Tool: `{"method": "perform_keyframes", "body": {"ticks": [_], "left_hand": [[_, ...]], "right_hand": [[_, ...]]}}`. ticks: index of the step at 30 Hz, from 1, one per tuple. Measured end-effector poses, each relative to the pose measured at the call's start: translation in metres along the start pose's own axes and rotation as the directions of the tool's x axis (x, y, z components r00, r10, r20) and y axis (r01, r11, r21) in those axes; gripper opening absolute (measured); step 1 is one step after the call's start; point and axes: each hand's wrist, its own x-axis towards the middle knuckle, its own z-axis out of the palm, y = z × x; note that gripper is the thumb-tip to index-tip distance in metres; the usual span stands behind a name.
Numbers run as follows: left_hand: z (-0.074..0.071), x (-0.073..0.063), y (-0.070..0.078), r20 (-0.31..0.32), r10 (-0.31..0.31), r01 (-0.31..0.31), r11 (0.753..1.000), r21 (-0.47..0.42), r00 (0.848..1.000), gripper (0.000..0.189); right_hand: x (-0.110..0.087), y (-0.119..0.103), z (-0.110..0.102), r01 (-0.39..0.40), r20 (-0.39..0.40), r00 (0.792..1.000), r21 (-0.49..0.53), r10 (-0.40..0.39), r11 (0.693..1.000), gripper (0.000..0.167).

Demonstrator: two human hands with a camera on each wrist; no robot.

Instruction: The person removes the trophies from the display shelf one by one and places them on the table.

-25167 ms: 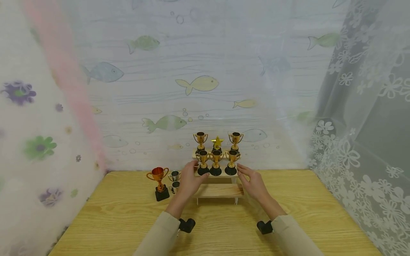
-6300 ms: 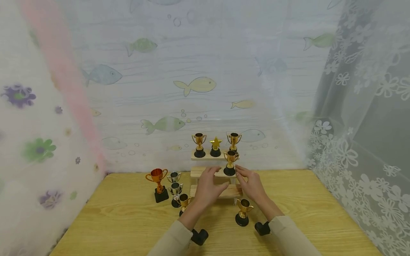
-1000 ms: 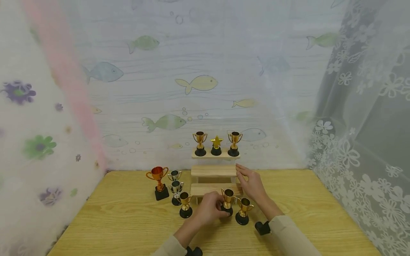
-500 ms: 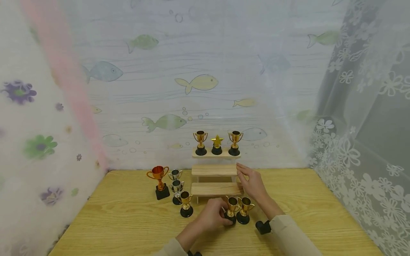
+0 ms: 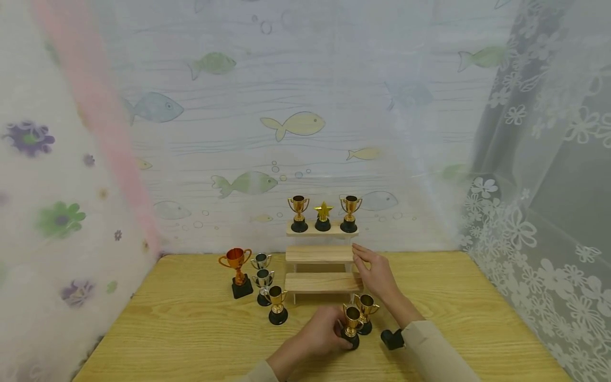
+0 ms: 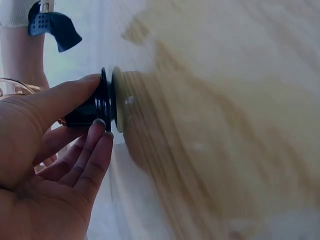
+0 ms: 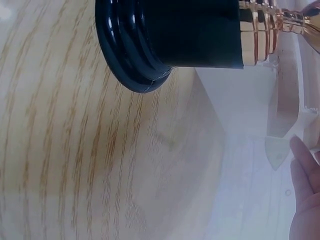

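My left hand pinches a small gold trophy cup by its round black base. In the left wrist view the base is upright with its underside right at the tabletop. Just behind it stands another gold trophy cup, overlapped by the held one. My right hand has its fingers extended against the right end of the middle step of a wooden display stand. The lower step is bare too. On the top step stand two gold cups and a gold star trophy.
To the left of the stand, a larger orange trophy cup and two silver trophy cups stand on the wooden table. A third loose gold cup is in front of them. A fish-patterned curtain hangs behind.
The gold cups from the middle step were taken down to the table. Over the last second my left hand has carried the gripped cup rightward and nearer me. My right hand stays put.
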Motion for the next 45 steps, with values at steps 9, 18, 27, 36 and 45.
{"method": "perform_keyframes", "body": {"ticks": [9, 18, 27, 36, 45], "left_hand": [[0.006, 0.001, 0.005, 0.028, 0.055, -0.056, 0.997, 0.062, 0.998, 0.023], [0.008, 0.002, 0.009, 0.058, 0.070, -0.074, 0.996, 0.058, 0.996, 0.025], [0.008, 0.002, 0.011, 0.061, 0.069, -0.073, 0.996, 0.058, 0.996, 0.026], [0.003, 0.001, 0.011, 0.081, 0.053, -0.058, 0.997, 0.059, 0.995, 0.029], [-0.014, -0.001, 0.012, 0.050, -0.020, 0.022, 0.999, -0.033, 0.999, 0.036]], "right_hand": [[-0.001, 0.001, 0.001, 0.009, -0.004, 1.000, 0.004, -0.009, 1.000, 0.034], [0.001, 0.001, 0.000, 0.013, -0.009, 1.000, 0.000, -0.013, 1.000, 0.034], [0.001, -0.001, -0.001, 0.015, 0.003, 1.000, 0.003, -0.015, 1.000, 0.034], [0.002, -0.002, -0.001, 0.008, 0.006, 1.000, 0.002, -0.008, 1.000, 0.034], [0.000, 0.000, -0.001, 0.015, 0.002, 1.000, 0.003, -0.015, 1.000, 0.034]]}}
